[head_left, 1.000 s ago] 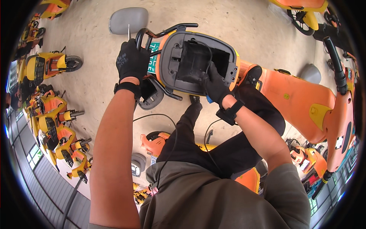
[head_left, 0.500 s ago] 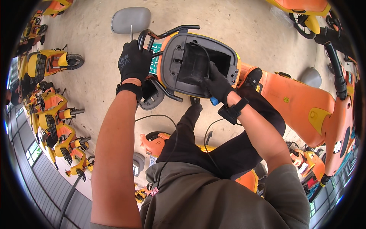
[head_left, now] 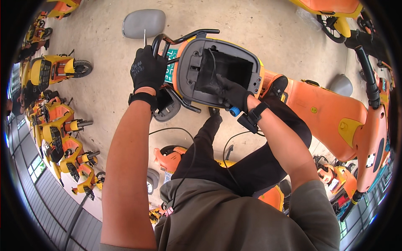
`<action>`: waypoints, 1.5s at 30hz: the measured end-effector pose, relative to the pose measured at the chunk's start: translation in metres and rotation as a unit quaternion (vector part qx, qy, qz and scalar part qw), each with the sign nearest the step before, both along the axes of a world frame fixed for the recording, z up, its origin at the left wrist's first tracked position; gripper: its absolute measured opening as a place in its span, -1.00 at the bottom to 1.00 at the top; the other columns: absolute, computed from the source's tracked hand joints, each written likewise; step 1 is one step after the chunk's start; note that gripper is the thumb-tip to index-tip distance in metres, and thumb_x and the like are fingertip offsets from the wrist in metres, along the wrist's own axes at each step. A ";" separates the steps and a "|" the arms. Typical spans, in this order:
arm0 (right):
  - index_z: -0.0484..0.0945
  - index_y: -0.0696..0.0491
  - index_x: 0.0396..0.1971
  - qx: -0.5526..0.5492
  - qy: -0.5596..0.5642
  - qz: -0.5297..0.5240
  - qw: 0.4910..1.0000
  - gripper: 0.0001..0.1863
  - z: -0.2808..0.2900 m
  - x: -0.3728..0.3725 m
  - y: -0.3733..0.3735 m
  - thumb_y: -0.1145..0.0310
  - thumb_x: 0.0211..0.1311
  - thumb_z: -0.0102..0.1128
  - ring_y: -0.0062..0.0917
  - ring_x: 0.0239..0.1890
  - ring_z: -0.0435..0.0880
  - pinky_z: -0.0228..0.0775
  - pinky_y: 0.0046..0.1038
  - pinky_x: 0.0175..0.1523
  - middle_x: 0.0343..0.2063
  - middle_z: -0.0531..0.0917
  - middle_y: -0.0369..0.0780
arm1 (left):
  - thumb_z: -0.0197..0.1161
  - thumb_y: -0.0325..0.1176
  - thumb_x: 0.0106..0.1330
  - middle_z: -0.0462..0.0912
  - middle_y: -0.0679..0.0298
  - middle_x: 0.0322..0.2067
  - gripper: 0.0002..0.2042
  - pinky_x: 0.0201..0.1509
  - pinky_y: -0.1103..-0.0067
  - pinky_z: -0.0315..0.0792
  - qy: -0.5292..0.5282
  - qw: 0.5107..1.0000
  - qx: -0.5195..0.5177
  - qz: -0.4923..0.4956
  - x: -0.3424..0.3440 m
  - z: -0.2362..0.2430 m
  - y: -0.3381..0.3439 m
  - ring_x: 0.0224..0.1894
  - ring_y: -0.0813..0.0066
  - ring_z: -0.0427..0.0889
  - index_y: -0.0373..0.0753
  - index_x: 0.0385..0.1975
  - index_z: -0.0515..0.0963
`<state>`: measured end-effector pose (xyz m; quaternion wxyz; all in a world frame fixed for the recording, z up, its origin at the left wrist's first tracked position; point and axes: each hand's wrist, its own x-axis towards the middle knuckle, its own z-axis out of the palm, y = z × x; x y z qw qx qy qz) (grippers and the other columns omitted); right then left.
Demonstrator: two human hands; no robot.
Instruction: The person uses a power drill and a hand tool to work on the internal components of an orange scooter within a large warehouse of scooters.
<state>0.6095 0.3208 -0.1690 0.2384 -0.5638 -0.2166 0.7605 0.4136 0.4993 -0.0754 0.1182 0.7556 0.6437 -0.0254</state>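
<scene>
My left hand (head_left: 147,69), in a black glove, is closed around a screwdriver (head_left: 145,37); only its thin metal shaft shows, pointing away from me. This hand sits beside the black rear rack (head_left: 186,33) of an orange scooter (head_left: 328,106). Under the missing seat lies an open storage compartment (head_left: 236,69) with a grey rim. My right hand (head_left: 234,93), gloved too, reaches over its near edge. A thin black cable (head_left: 214,62) runs from the far side of the compartment to the fingertips, which look pinched on it. A blue cap (head_left: 234,111) shows just below this hand.
A grey seat (head_left: 144,23) lies on the concrete floor beyond the rack. Near my left wrist is a dark grey, tray-like part (head_left: 168,106). Several yellow scooters (head_left: 54,69) stand along the left. Another orange scooter (head_left: 335,12) is at the far right. A loose cable (head_left: 194,146) hangs across my legs.
My right hand has shifted slightly left and toward me, and the cable in the compartment has swung left, now hanging straighter. The left hand is nearly still.
</scene>
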 end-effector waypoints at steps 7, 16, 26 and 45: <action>0.03 -0.15 0.38 0.026 -0.031 0.041 0.998 -0.30 -0.034 -0.005 0.006 0.43 0.26 0.06 -0.68 -0.61 0.48 0.37 -0.57 -0.48 -0.57 0.56 -0.29 | 0.21 -0.26 0.11 0.52 0.03 -0.30 -0.78 -0.17 0.26 0.46 -0.019 1.000 -0.006 0.003 0.000 0.002 -0.001 -0.24 0.00 0.58 -0.27 -0.35 0.49; 0.07 -0.07 0.35 0.047 -0.176 -0.070 0.981 -0.36 -0.060 0.009 0.011 0.36 0.27 0.01 -0.55 -0.57 0.58 0.45 -0.50 -0.45 -0.49 0.60 -0.19 | 0.17 -0.29 0.11 0.51 0.02 -0.31 -0.80 -0.16 0.25 0.46 -0.020 0.999 -0.026 0.001 0.003 0.000 0.001 -0.24 0.00 0.58 -0.27 -0.35 0.48; 0.22 0.01 0.25 -0.039 -0.016 -0.190 0.981 -0.52 -0.033 -0.001 0.020 0.29 0.36 -0.04 -0.60 -0.67 0.50 0.37 -0.56 -0.58 -0.58 0.56 -0.27 | 0.17 -0.30 0.11 0.50 0.02 -0.32 -0.81 -0.17 0.24 0.46 -0.028 0.999 -0.032 0.003 -0.002 -0.001 0.001 -0.24 -0.01 0.57 -0.27 -0.36 0.47; 0.34 -0.03 0.14 0.009 -0.001 -0.197 0.980 -0.64 -0.032 -0.003 0.066 0.30 0.38 -0.08 -0.64 -0.67 0.42 0.38 -0.57 -0.51 -0.61 0.51 -0.33 | 0.16 -0.29 0.12 0.51 0.02 -0.31 -0.81 -0.16 0.25 0.46 -0.019 0.999 -0.030 0.000 -0.004 0.000 0.002 -0.23 -0.01 0.57 -0.26 -0.35 0.48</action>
